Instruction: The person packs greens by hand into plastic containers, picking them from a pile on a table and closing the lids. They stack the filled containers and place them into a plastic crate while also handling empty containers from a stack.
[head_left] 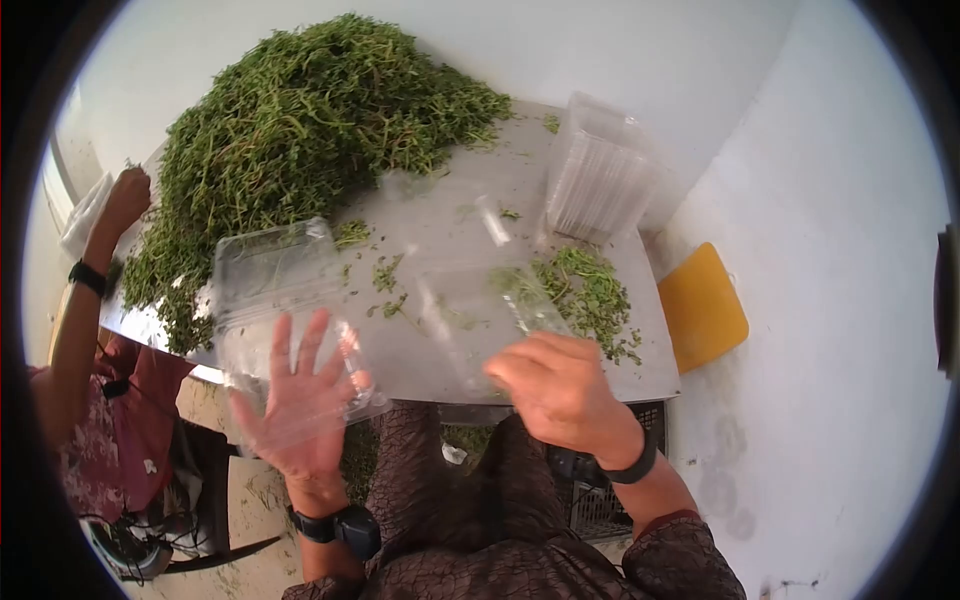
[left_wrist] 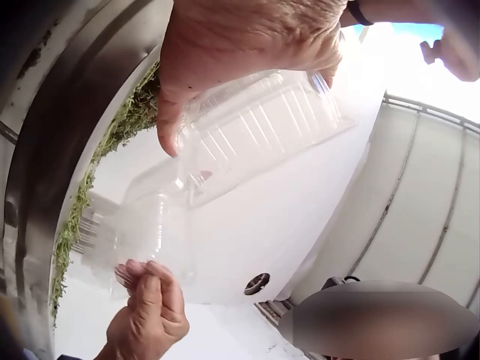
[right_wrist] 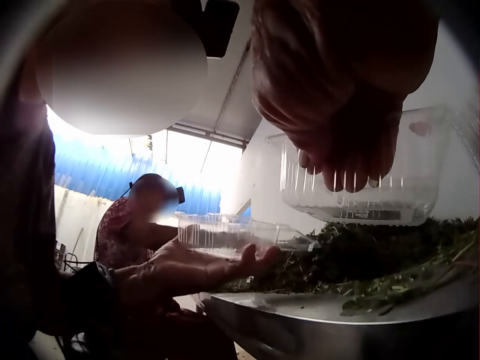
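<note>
My left hand is palm up with its fingers spread, under a clear plastic clamshell container. In the right wrist view that container rests on the palm and nearly straight fingers. My right hand pinches the edge of another clear plastic container, held above the front of the table. In the left wrist view the curled right fingers grip this container's near end. Its ribbed wall shows beside those fingers in the right wrist view.
A large heap of green leafy stems covers the table's back left. A stack of clear containers stands back right, with a smaller pile of greens before it. A yellow board leans by the wall. Another person's arm is at left.
</note>
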